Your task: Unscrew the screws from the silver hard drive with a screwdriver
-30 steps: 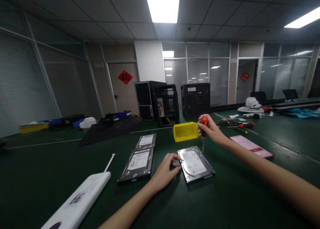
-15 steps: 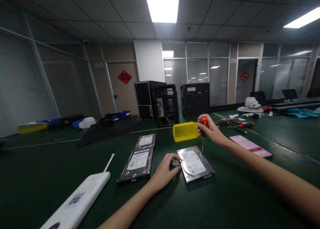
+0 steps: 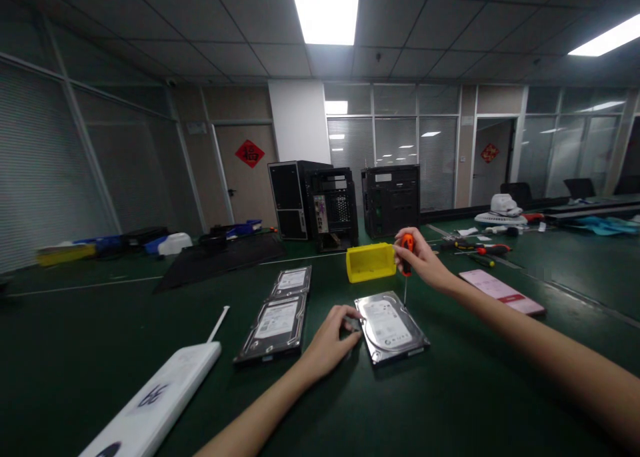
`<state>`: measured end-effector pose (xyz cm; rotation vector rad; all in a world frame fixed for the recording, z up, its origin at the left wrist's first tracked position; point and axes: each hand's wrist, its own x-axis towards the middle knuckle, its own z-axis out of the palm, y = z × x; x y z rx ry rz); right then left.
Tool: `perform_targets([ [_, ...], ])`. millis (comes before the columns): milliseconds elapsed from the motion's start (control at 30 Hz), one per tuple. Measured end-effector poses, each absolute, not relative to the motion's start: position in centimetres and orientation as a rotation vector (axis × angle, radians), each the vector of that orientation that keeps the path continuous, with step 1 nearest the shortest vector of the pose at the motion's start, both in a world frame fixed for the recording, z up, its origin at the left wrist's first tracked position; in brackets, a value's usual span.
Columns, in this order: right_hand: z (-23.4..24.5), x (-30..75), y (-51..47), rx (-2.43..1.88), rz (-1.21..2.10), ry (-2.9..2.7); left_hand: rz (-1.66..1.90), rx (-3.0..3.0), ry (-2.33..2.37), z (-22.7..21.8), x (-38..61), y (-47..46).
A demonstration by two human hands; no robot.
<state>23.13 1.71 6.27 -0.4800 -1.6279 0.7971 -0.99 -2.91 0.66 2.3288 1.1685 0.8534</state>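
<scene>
A silver hard drive [image 3: 389, 327] with a white label lies flat on the green table. My left hand [image 3: 333, 340] rests at its left edge, fingers curled and thumb against the side. Closed around the red-orange handle of a screwdriver [image 3: 407, 250] is my right hand [image 3: 419, 257]. The screwdriver stands nearly upright, its tip down at the drive's far right edge. Just behind the drive sits an open yellow bin [image 3: 371, 262], close to the right fingers. Two more hard drives, a nearer one [image 3: 275, 327] and a farther one [image 3: 291, 281], lie left of my left hand.
Black computer cases [image 3: 287, 200] stand at the back. A pink-screened phone [image 3: 501, 292] lies to the right, with several hand tools [image 3: 493, 249] beyond it. At the front left is a long white object [image 3: 160, 397] marked with numbers. A dark mat [image 3: 220, 262] lies behind.
Hardly anything differs. Both hands, the screwdriver and the hard drive keep their places; the view has shifted very slightly.
</scene>
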Motion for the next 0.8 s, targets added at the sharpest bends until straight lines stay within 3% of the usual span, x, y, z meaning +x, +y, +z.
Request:
perform_targets([
  [800, 6.16, 23.04, 1.68, -0.479, 0.785, -1.627, 0.835, 2.297, 1.197, 0.88, -0.94, -3.1],
])
